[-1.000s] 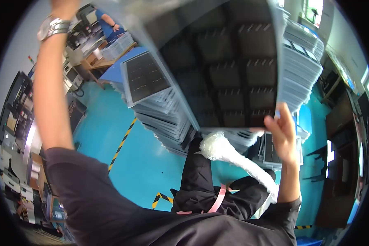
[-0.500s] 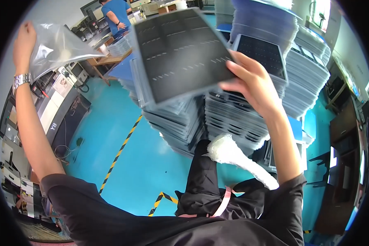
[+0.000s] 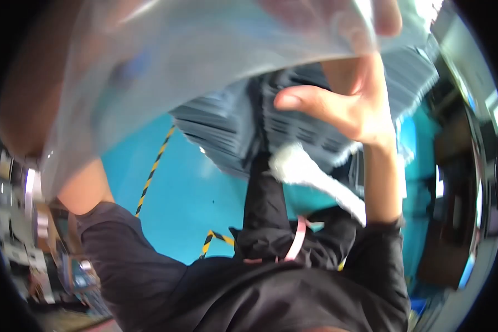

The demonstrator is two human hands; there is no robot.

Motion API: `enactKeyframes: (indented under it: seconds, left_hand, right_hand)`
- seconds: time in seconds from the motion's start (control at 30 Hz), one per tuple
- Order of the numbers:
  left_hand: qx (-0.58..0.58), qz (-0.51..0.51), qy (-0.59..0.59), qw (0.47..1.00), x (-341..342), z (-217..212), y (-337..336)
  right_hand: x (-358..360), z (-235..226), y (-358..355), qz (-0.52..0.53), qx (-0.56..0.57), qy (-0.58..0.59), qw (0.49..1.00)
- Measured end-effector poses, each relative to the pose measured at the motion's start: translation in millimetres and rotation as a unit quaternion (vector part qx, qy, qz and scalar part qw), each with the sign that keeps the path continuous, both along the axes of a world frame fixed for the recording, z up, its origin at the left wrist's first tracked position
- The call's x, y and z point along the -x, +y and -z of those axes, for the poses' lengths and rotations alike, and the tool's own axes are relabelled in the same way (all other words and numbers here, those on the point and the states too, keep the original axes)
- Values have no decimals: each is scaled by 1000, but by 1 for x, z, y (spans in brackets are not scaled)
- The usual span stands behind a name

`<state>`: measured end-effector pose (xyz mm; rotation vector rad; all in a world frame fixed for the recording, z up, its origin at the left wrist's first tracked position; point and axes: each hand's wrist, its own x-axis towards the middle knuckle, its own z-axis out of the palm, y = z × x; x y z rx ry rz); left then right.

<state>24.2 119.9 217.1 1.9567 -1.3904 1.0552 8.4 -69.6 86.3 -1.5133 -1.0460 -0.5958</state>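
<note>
A clear plastic bag or sheet point(image 3: 205, 50) spreads blurred across the top of the view, close to me. My right hand point(image 3: 365, 110) is under its right edge. Its thumb sticks out to the left, apart from the fingers, which show partly through the film; nothing is seen in its grip. My left forearm point(image 3: 86, 188) rises behind the film's lower left end. A large brown blur at the far left seems to be part of that arm or hand; its fingers cannot be made out.
Stacks of grey panels point(image 3: 221, 127) with ragged edges stand ahead of my legs. A wad of white wrapping point(image 3: 293, 163) with a long tail lies by my knee. Yellow-black tape point(image 3: 155, 171) marks the blue floor point(image 3: 182, 193). Dark furniture point(image 3: 454, 199) lines the right side.
The plastic has swung from the far left across the top of the view. The dark panel my right hand held is out of sight, and that hand's thumb now points left.
</note>
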Motion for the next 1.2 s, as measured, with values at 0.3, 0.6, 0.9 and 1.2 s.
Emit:
enactKeyframes:
  seconds: [0.3,0.6,0.9,1.2]
  left_hand:
    - [18,386,465,797,-48,52,-73]
    - [-106,147,-34,983,-55,178,-69]
    - [-196,160,-163,953,-77,325,-44]
    - [-278,116,286,910,-42,500,30]
  right_hand:
    - [19,40,-71,50,3,168,985]
    - [47,164,-170,-15,113,454,884]
    - [35,275,-139,427,273,-17,862]
    - [72,385,-103,291,374,206,856]
